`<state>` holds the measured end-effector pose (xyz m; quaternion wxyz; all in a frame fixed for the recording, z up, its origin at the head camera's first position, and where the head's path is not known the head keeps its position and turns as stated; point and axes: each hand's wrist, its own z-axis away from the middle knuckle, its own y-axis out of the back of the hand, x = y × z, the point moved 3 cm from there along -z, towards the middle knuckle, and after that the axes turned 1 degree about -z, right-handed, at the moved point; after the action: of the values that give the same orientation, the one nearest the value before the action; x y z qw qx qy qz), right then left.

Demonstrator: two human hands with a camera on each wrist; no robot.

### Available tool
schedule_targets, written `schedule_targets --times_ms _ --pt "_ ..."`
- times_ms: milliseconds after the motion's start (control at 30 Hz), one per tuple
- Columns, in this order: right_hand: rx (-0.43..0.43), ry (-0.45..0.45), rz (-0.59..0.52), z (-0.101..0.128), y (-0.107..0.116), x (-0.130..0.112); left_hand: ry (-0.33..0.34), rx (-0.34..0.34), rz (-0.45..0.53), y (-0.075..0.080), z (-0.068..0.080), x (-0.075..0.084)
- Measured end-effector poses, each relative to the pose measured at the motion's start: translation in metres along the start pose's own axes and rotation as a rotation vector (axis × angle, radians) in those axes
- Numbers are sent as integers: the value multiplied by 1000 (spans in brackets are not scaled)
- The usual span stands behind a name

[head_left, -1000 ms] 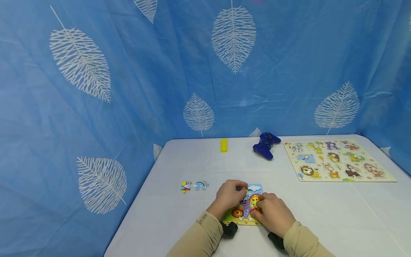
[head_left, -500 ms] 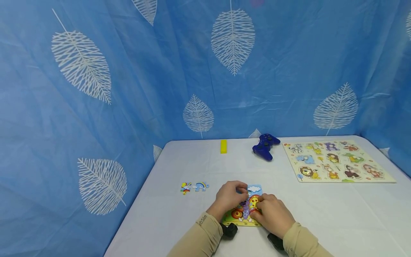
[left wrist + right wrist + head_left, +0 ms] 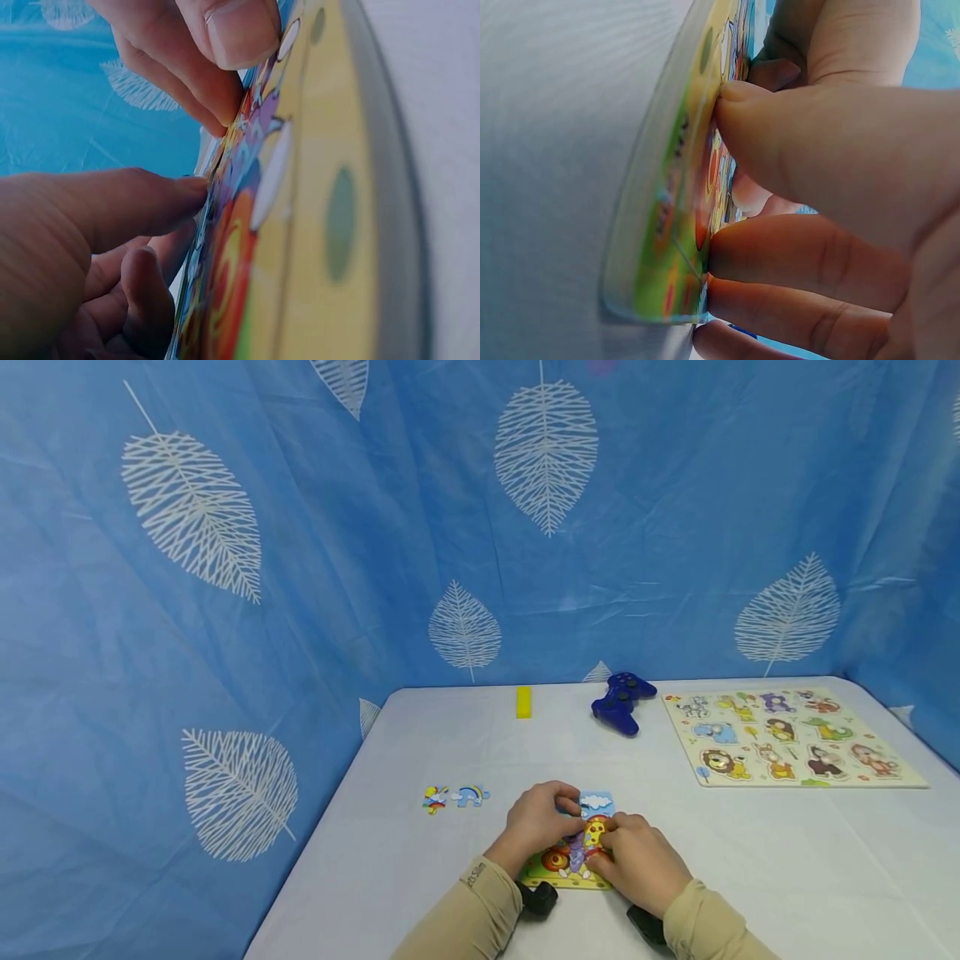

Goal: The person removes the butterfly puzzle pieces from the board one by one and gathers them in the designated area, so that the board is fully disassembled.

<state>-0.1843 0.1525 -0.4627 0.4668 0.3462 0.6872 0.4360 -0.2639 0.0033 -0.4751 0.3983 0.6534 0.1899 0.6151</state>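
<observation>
A colourful jigsaw puzzle (image 3: 564, 880) with a purple butterfly lies on the table in the head view. My left hand (image 3: 534, 820) is over its upper left part. In the left wrist view its thumb (image 3: 142, 196) is straight and presses on the picture, the other fingers loosely bent behind. My right hand (image 3: 647, 857) rests on the puzzle's right side. Seen from the right wrist, the thumb and straight fingers (image 3: 795, 251) touch the picture, set apart along it. The hands hide much of the puzzle's middle.
Two loose jigsaw pieces, a yellow and red one (image 3: 434, 798) and a blue rainbow one (image 3: 471, 795), lie left of the puzzle. Farther back are a yellow block (image 3: 523, 702) and a blue game controller (image 3: 623, 703). An animal puzzle board (image 3: 795, 739) lies at the right.
My left thumb has shifted slightly down and right over the butterfly's face, which showed one second ago. My right hand stays at the puzzle's right side.
</observation>
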Motion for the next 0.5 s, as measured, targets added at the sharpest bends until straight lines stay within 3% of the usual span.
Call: schedule_targets --times_ms 500 --pt "-9 -5 3 0 0 0 -54 63 -74 -6 0 0"
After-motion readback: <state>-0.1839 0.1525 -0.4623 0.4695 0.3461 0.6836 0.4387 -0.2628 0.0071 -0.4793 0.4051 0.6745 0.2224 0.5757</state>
